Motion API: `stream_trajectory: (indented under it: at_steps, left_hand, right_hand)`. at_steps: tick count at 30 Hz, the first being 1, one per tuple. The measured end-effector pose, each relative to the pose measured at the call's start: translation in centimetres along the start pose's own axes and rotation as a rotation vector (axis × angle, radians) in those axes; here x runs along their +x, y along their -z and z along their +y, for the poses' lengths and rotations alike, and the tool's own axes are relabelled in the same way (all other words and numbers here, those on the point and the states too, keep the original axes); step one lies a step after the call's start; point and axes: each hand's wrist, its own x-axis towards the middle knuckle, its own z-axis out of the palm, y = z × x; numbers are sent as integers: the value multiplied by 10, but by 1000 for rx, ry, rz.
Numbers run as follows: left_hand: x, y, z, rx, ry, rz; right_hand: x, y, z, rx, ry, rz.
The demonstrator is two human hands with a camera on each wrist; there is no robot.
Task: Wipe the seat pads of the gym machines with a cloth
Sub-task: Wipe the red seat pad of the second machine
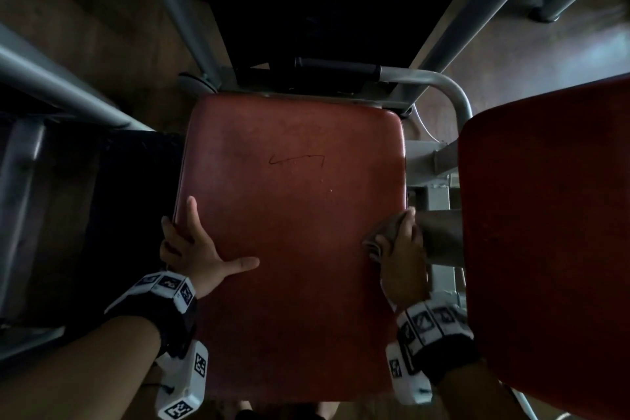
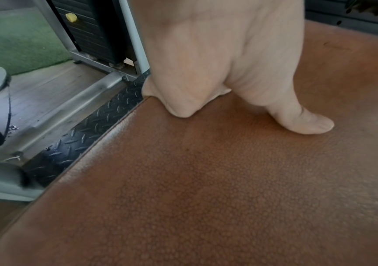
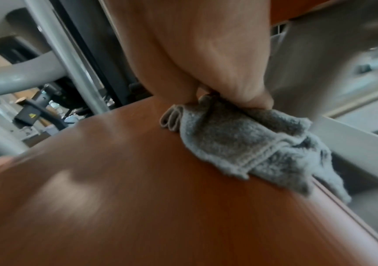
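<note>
A red-brown seat pad [image 1: 289, 215] fills the middle of the head view, with a dark scrawl near its centre. My left hand [image 1: 194, 249] rests on its left edge, thumb and forefinger flat on top [image 2: 297, 118], the other fingers curled over the side. My right hand [image 1: 402, 249] grips a folded grey cloth [image 1: 378, 239] at the pad's right edge. In the right wrist view the cloth [image 3: 251, 144] lies bunched under the fingers and hangs over the pad's rim [image 3: 206, 216].
A second red pad [image 1: 545, 249] stands close on the right. Grey steel frame tubes [image 1: 170, 10] run along both sides and behind. A black weight stack with a yellow pin [image 2: 71, 17] and black tread plate [image 2: 87, 129] lie left of the seat.
</note>
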Motion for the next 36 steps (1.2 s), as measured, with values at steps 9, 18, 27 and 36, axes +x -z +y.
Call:
stream_trajectory:
  at_steps: [9, 18, 27, 36]
  left_hand:
    - [2, -1, 1, -14, -10, 1]
    - [0, 2, 1, -17, -10, -16]
    - [0, 3, 2, 9, 0, -14]
    - [1, 5, 3, 14, 16, -32]
  right_hand:
    - [16, 3, -4, 0, 29, -9]
    - [24, -1, -12, -118, 67, 22]
    - [34, -8, -28, -205, 115, 90]
    - [122, 15, -82, -54, 86, -23]
